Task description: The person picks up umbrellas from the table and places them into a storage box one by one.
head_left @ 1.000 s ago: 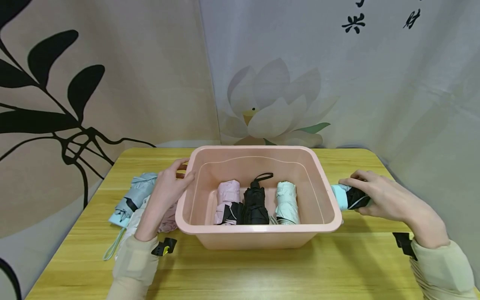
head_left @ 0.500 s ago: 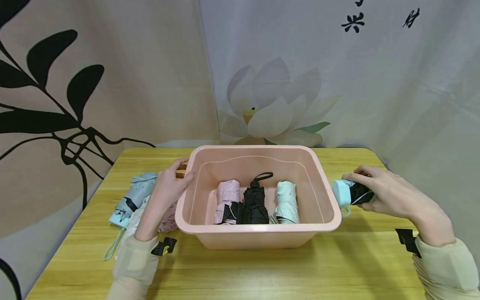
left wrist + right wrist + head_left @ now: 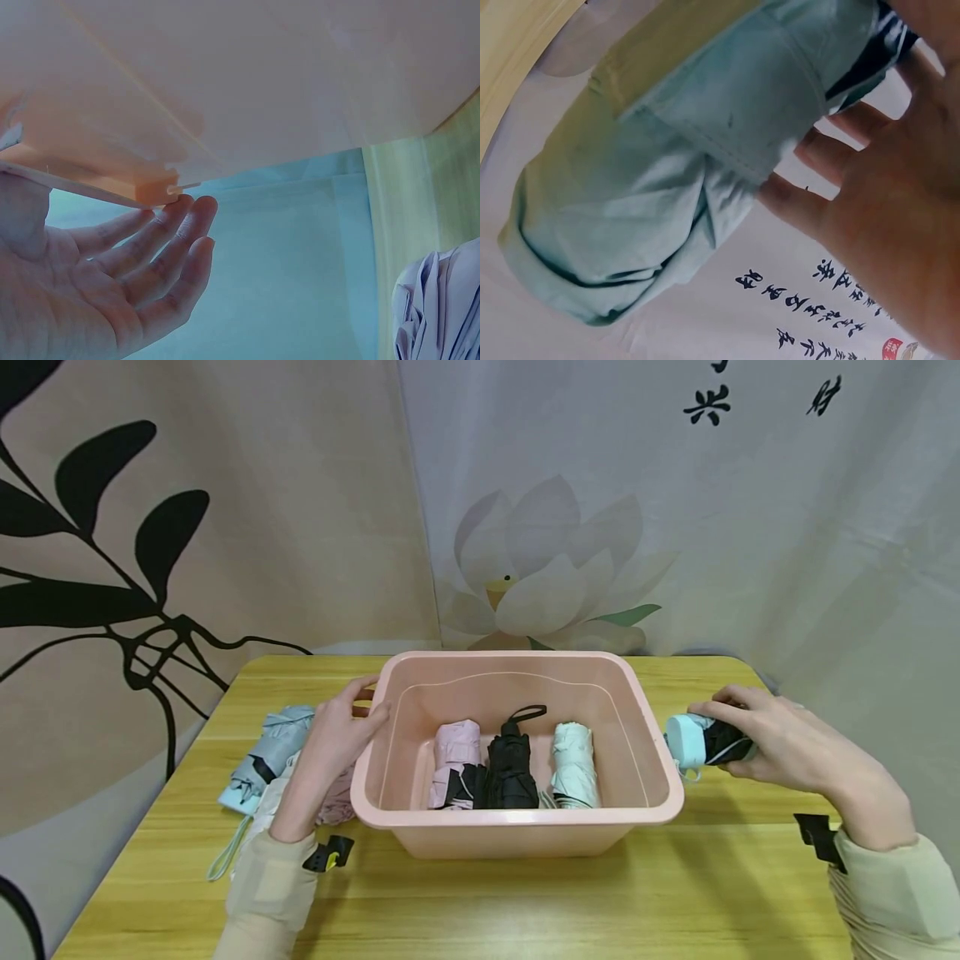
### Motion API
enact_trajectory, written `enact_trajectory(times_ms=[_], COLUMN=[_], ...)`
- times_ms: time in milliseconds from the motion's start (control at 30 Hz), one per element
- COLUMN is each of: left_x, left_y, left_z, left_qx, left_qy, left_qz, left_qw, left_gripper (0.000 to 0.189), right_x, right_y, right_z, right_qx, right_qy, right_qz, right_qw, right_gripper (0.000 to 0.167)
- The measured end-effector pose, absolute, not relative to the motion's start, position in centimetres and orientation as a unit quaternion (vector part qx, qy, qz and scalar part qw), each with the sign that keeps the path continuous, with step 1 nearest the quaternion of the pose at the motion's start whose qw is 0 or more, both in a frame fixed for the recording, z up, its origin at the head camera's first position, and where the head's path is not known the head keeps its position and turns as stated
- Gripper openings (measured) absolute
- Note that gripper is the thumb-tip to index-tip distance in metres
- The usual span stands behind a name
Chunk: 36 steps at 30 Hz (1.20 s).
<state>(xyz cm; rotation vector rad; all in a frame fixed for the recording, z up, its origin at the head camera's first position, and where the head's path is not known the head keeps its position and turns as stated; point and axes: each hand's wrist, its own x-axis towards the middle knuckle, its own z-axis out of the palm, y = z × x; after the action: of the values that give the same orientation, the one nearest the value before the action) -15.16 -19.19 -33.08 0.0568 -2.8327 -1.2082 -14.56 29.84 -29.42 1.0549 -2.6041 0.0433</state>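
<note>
My right hand [image 3: 787, 739] holds a folded light-blue umbrella [image 3: 686, 741] with a black band, just outside the right wall of a pink plastic bin [image 3: 517, 839]. In the right wrist view the rolled blue-green cloth of this umbrella [image 3: 637, 210] hangs tilted, fingers along its side. My left hand [image 3: 341, 739] grips the bin's left rim, thumb over the edge; in the left wrist view the fingertips [image 3: 202, 206] meet the rim's underside. Inside the bin stand a lilac umbrella [image 3: 456, 747], a black umbrella [image 3: 512, 768] with a wrist loop, and a mint umbrella [image 3: 574, 764].
Left of the bin, partly behind my left arm, lie a grey-blue umbrella [image 3: 277, 743], a whitish one [image 3: 273, 797] and a dusty-pink one [image 3: 337, 797]. The wooden table [image 3: 525, 910] ends at a printed cloth backdrop [image 3: 330, 527].
My right hand has moved slightly right and up with the light-blue umbrella, turning its capped end and cord loop more into view. The left hand and the bin have stayed put.
</note>
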Motion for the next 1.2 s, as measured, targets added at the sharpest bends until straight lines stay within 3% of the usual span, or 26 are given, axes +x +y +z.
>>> enact_trajectory(times_ms=[1200], left_x=[-15.1], left_y=[-19.2], left_z=[-33.1], left_qx=[0.013], left_qy=[-0.92], left_qz=[-0.39], left_qw=[0.036], left_gripper=[0.055], right_x=[-14.2], right_y=[28.7], right_z=[-27.7], right_qx=[0.393], right_qy=[-0.901], right_qz=[0.015], right_qw=[0.186], right_gripper=[0.072])
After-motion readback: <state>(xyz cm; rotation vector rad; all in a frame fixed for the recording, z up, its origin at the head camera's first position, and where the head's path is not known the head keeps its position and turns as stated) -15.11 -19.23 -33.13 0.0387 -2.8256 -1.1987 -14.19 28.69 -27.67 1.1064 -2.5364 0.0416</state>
